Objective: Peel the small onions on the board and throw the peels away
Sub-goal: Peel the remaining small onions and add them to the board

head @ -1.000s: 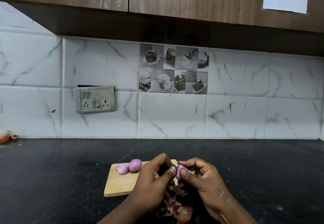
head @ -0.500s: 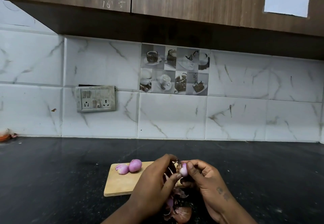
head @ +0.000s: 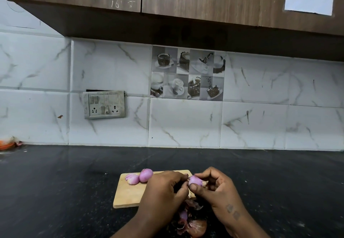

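Board sits low centre on the counter, two onions up on its upper-left corner. Left hand and right hand meet over its right end, third onion between them. Peels lie just below, at the bottom edge.

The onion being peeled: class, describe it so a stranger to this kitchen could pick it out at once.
Find the wooden board on the black counter. Over its right end the left hand and right hand meet, pinching the held onion. Unlike the two onions lying at the board's far left corner, it is off the board, brownish root end showing.
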A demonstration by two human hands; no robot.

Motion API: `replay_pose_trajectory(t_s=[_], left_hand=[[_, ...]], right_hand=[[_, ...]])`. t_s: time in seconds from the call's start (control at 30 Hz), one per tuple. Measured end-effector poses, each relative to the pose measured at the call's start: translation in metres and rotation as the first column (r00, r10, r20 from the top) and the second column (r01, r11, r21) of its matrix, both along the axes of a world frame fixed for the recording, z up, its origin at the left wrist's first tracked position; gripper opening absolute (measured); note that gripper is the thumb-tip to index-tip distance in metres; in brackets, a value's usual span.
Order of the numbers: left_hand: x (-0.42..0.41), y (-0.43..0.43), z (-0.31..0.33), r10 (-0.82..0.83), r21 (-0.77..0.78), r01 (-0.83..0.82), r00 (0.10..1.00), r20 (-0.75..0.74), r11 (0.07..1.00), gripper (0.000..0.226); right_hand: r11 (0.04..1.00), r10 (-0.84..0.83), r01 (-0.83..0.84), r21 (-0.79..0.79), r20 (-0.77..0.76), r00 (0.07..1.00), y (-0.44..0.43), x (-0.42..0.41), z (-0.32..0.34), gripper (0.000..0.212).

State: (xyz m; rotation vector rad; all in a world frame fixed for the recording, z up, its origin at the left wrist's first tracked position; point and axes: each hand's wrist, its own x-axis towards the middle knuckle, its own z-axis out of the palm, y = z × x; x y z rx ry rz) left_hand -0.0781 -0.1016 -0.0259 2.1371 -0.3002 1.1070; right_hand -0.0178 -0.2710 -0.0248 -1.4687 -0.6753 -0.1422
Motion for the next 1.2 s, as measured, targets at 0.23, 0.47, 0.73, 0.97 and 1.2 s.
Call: replay_pose_trajectory(t_s=[0.23, 0.47, 0.73, 0.97, 1.2], left_hand=[[0.0, -0.001, 0.005, -0.012, -0.055, 0.013, 0.999, 0.033, 0.998, 0.009], [-0.003, 0.001, 0.005, -0.151, -0.064, 0.148, 0.987, -0.052, 0.987, 0.017], [-0.002, 0.002, 0.003, -0.169, -0.12, 0.161, 0.984, -0.054, 0.98, 0.02], [-0.001, 0.002, 0.003, -0.146, -0.056, 0.142, 0.987, -0.068, 0.988, 0.016], [-0.001, 0.001, 0.003, -0.114, -0.015, 0.114, 0.993, 0.001, 0.993, 0.014]], right_hand=[[0.986, 0.141, -0.125, 0.111, -0.143, 0.98, -0.003, -0.011, 0.009, 0.035], [0.968, 0.209, -0.16, 0.195, -0.264, 0.941, -0.005, -0.014, 0.015, 0.037], [0.975, 0.201, -0.174, 0.137, -0.218, 0.955, -0.005, -0.013, 0.012, 0.031], [0.98, 0.184, -0.165, 0.115, -0.183, 0.966, -0.004, -0.016, 0.013, 0.029], [0.98, 0.193, -0.17, 0.106, -0.267, 0.944, -0.002, -0.014, 0.014, 0.03]])
